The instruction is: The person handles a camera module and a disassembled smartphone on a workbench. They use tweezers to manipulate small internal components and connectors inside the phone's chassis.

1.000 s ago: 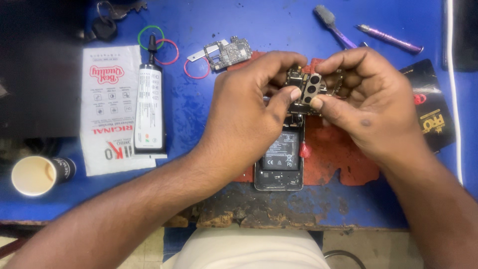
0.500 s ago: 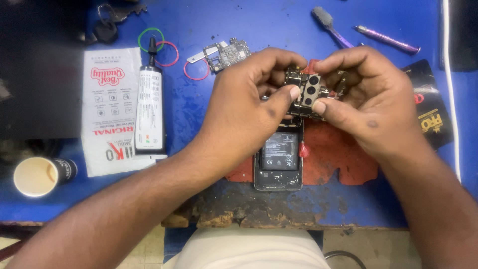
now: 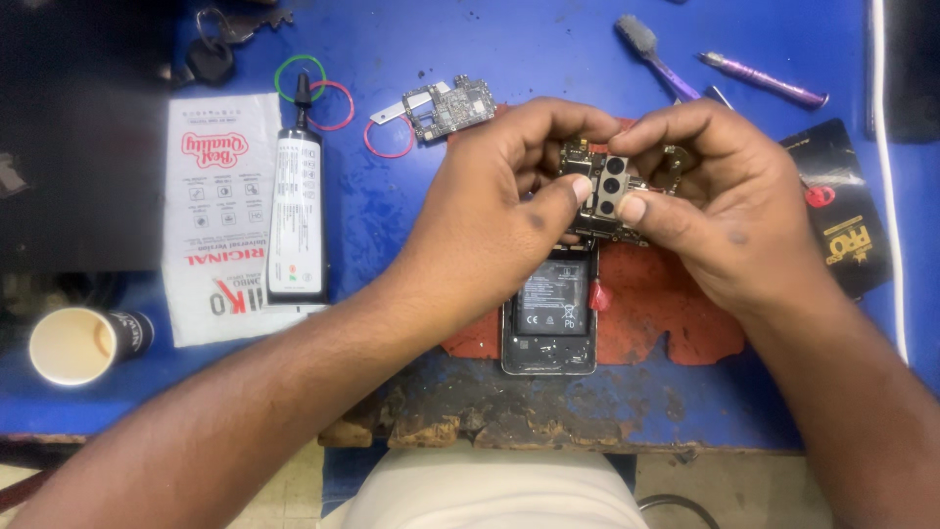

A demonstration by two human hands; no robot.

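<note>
Blue worktop (image 3: pixel 587 59), scuffed and chipped along the near edge. Head view: both hands meet above an opened phone (image 3: pixel 549 318) that lies face down on a red mat (image 3: pixel 666 313), battery exposed. Left hand (image 3: pixel 499 225) and right hand (image 3: pixel 715 211) pinch a small circuit board with camera module (image 3: pixel 609 196) between thumbs and fingertips, fingers curled closed around its edges; board held just above the phone's top end, lenses facing up. Second bare circuit board (image 3: pixel 448 106) lies on the worktop beyond the left hand, beside a red rubber band (image 3: pixel 387 142). Black glue tube (image 3: pixel 296 211) rests on a white printed packet (image 3: pixel 220 211), well left of the hands. Paper cup (image 3: pixel 73 343) at far left edge. Brush (image 3: pixel 651 49) and purple tool (image 3: pixel 764 80) lie beyond the right hand. Black card (image 3: pixel 842 216) lies at right.
</note>
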